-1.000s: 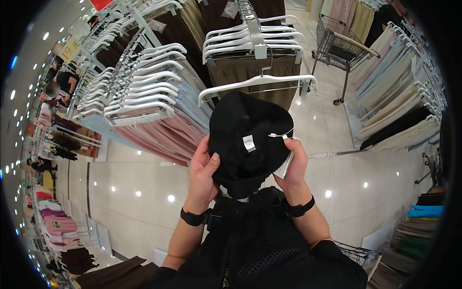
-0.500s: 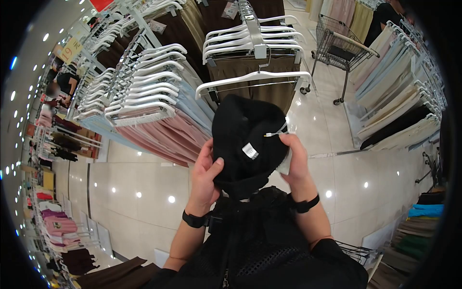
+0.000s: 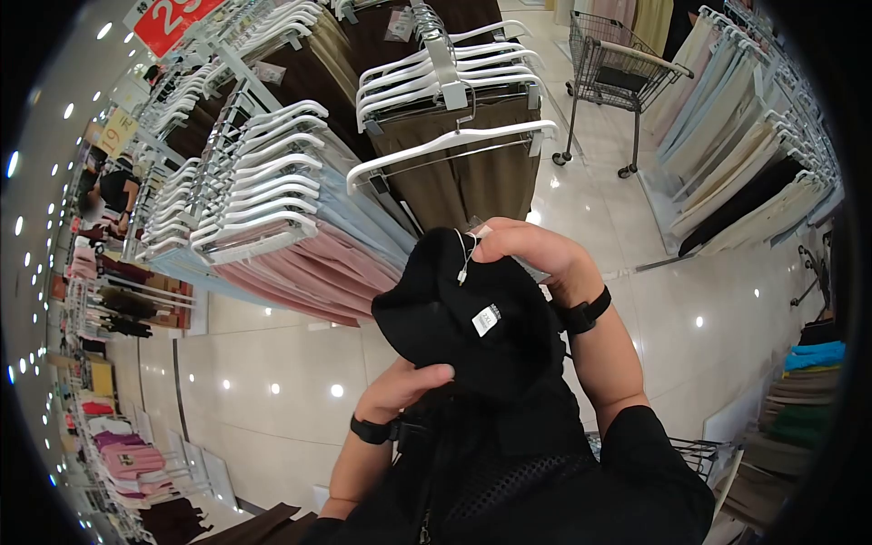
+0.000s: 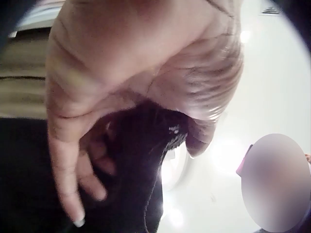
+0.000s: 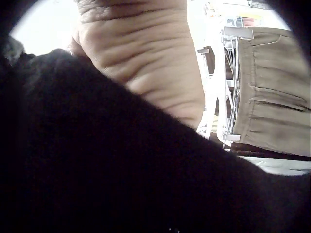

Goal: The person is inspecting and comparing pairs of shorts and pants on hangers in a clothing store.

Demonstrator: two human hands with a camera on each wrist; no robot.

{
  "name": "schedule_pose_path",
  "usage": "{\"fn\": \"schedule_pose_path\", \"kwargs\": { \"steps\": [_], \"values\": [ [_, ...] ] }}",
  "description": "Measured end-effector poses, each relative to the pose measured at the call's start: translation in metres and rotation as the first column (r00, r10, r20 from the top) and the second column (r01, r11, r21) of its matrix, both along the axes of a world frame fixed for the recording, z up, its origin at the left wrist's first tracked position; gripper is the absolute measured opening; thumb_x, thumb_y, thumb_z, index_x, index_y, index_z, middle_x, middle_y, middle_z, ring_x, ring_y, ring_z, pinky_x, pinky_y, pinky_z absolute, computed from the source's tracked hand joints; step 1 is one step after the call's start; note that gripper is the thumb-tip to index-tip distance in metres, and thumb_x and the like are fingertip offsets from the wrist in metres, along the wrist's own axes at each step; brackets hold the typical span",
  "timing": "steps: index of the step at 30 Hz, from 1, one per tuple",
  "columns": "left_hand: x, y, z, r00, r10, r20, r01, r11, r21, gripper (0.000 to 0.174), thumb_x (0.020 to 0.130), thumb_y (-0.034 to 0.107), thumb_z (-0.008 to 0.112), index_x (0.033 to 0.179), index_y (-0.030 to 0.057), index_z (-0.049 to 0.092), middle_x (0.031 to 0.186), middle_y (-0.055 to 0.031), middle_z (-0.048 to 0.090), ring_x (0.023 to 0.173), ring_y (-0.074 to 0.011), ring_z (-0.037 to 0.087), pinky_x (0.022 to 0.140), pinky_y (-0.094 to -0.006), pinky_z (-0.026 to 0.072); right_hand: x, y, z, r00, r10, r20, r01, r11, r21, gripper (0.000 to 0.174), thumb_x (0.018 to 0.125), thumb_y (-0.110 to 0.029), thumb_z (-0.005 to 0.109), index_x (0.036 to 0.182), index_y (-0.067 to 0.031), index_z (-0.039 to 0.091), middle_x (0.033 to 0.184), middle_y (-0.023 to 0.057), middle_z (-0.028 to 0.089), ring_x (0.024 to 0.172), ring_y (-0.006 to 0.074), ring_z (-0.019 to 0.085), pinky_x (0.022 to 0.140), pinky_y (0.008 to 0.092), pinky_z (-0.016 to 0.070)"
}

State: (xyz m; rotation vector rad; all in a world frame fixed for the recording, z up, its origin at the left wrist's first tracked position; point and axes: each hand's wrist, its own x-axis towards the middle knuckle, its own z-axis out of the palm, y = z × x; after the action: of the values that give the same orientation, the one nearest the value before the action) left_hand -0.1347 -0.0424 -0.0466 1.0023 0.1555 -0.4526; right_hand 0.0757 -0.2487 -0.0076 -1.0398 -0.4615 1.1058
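Observation:
A black garment with a small white label inside it is held in front of the chest. My right hand pinches its upper edge beside a white tag string; its other fingers are hidden behind the cloth. At the lower left edge my left hand grips the garment, thumb on the near side. In the left wrist view the left hand has cloth between thumb and fingers. Black cloth covers much of the right wrist view, below the right hand.
An empty white hanger hangs at the front of a rack of brown trousers. Pink trousers hang to the left. A shopping cart stands at the upper right, near a rack of light trousers. People stand at the far left.
My right hand has moved up and left along the garment's edge, turning the cloth, and the left hand has shifted slightly lower. The view has shifted, with the racks now further left.

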Motion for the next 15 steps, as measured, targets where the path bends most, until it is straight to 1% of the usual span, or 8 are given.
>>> {"fn": "schedule_pose_path", "kwargs": {
  "steps": [2, 4, 6, 8, 10, 11, 13, 15],
  "values": [
    [-0.004, 0.024, -0.004, 0.998, -0.067, -0.012, 0.068, 0.996, 0.062, 0.079, 0.091, 0.027, 0.074, 0.152, -0.0004, 0.032, 0.146, -0.0107, 0.048, 0.131, -0.0224, 0.050, 0.109, -0.0368, 0.0429, 0.005, -0.001, -0.011, 1.000, 0.012, -0.001, -0.012, 0.999, 0.029, 0.022, 0.090, -0.018, 0.067, 0.104, -0.0017, 0.070, 0.102, 0.0034, 0.070, 0.097, 0.0112, 0.063, 0.089, 0.0267, 0.0482],
    [0.001, 0.038, 0.004, 0.999, -0.011, 0.050, -0.001, 0.972, 0.234, 0.087, 0.090, 0.047, 0.070, 0.152, -0.0002, 0.032, 0.145, -0.0084, 0.047, 0.134, -0.0210, 0.048, 0.108, -0.0352, 0.0415, 0.009, -0.004, -0.015, 1.000, 0.018, -0.003, -0.017, 0.998, 0.060, 0.022, 0.090, -0.018, 0.066, 0.105, -0.0015, 0.069, 0.101, 0.0037, 0.070, 0.097, 0.0112, 0.064, 0.089, 0.0267, 0.0484],
    [0.013, 0.034, 0.027, 0.957, 0.184, 0.225, -0.244, 0.929, 0.279, 0.089, 0.089, 0.055, 0.067, 0.152, 0.0017, 0.032, 0.140, -0.0083, 0.049, 0.125, -0.0188, 0.053, 0.104, -0.0345, 0.0435, 0.010, -0.005, -0.015, 0.993, 0.088, -0.078, -0.079, 0.990, 0.116, 0.022, 0.090, -0.018, 0.066, 0.104, -0.0014, 0.070, 0.103, 0.0037, 0.070, 0.098, 0.0115, 0.064, 0.090, 0.0268, 0.0484],
    [0.024, 0.031, 0.048, 0.930, 0.259, 0.259, -0.322, 0.916, 0.240, 0.087, 0.089, 0.044, 0.073, 0.152, 0.0042, 0.029, 0.135, -0.0088, 0.050, 0.113, -0.0166, 0.058, 0.095, -0.0313, 0.0473, 0.008, -0.003, -0.017, 0.997, 0.054, -0.046, -0.049, 0.995, 0.090, 0.021, 0.090, -0.018, 0.066, 0.103, -0.0014, 0.070, 0.102, 0.0037, 0.070, 0.097, 0.0113, 0.064, 0.089, 0.0267, 0.0486],
    [0.033, 0.026, 0.058, 0.913, 0.112, 0.392, -0.284, 0.864, 0.416, 0.083, 0.089, 0.027, 0.076, 0.153, 0.0067, 0.027, 0.133, -0.0091, 0.051, 0.105, -0.0145, 0.059, 0.089, -0.0281, 0.0491, 0.004, 0.001, -0.020, 1.000, 0.023, -0.013, -0.023, 0.998, 0.062, 0.021, 0.090, -0.018, 0.066, 0.102, -0.0015, 0.071, 0.101, 0.0036, 0.070, 0.097, 0.0111, 0.064, 0.088, 0.0266, 0.0489],
    [0.034, 0.023, 0.061, 0.941, 0.084, 0.327, -0.229, 0.869, 0.437, 0.080, 0.089, 0.011, 0.074, 0.154, 0.0074, 0.027, 0.124, -0.0080, 0.056, 0.105, -0.0130, 0.058, 0.086, -0.0263, 0.0490, 0.003, 0.004, -0.021, 0.999, 0.040, -0.017, -0.039, 0.998, 0.054, 0.021, 0.089, -0.018, 0.066, 0.101, -0.0013, 0.071, 0.101, 0.0035, 0.070, 0.096, 0.0107, 0.064, 0.088, 0.0264, 0.0488],
    [0.037, 0.014, 0.056, 0.964, -0.015, 0.265, -0.132, 0.838, 0.529, 0.059, 0.093, 0.010, 0.066, 0.146, 0.0013, 0.041, 0.118, -0.0062, 0.061, 0.104, -0.0118, 0.058, 0.088, -0.0254, 0.0482, -0.001, 0.006, -0.015, 0.996, 0.082, -0.035, -0.078, 0.993, 0.091, 0.022, 0.088, -0.018, 0.067, 0.101, 0.0001, 0.071, 0.098, 0.0029, 0.070, 0.094, 0.0092, 0.063, 0.085, 0.0259, 0.0487],
    [0.038, 0.009, 0.052, 0.970, -0.026, 0.241, -0.114, 0.829, 0.548, 0.053, 0.093, 0.009, 0.063, 0.142, -0.0009, 0.046, 0.118, -0.0058, 0.062, 0.104, -0.0118, 0.058, 0.089, -0.0248, 0.0478, -0.007, 0.001, -0.005, 1.000, -0.001, -0.006, 0.001, 1.000, 0.024, 0.023, 0.088, -0.019, 0.067, 0.099, 0.0002, 0.071, 0.097, 0.0022, 0.070, 0.093, 0.0088, 0.062, 0.085, 0.0256, 0.0484]
  ]
}}
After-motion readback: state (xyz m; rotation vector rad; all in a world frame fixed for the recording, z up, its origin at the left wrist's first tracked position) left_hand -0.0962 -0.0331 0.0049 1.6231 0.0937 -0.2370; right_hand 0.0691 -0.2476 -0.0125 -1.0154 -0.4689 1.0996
